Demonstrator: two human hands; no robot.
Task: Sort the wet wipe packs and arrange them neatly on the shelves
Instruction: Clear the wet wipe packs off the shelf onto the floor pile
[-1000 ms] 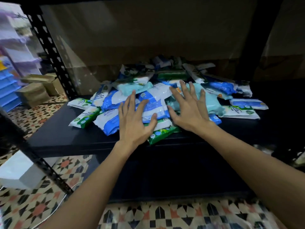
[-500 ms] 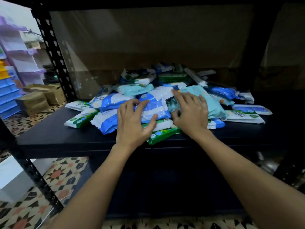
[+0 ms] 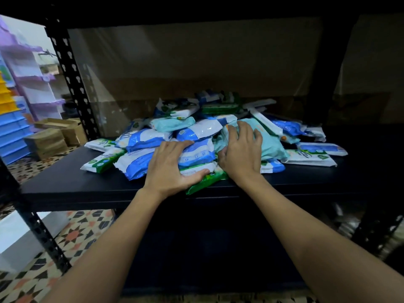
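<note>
A loose heap of wet wipe packs (image 3: 166,123) in blue-white, teal and green-white wrappers lies on a black shelf board (image 3: 72,182). My left hand (image 3: 170,169) curls over a blue-and-white pack (image 3: 196,153) at the heap's front, thumb under its near edge and fingers over its top. My right hand (image 3: 240,154) clasps a pale teal pack (image 3: 271,145) just to the right, fingers bent around it. A green-white pack (image 3: 205,182) pokes out over the shelf's front edge below both hands.
Black perforated uprights (image 3: 72,84) frame the shelf on the left, with a dark post (image 3: 328,68) at the right. Clear plastic sheeting (image 3: 185,66) backs the bay. Cardboard boxes (image 3: 50,136) and blue crates (image 3: 13,132) stand on the patterned tile floor at left.
Both hands went from lying flat with spread fingers on the heap to curling around packs. The left closed on the blue-and-white pack, the right on the teal one.
</note>
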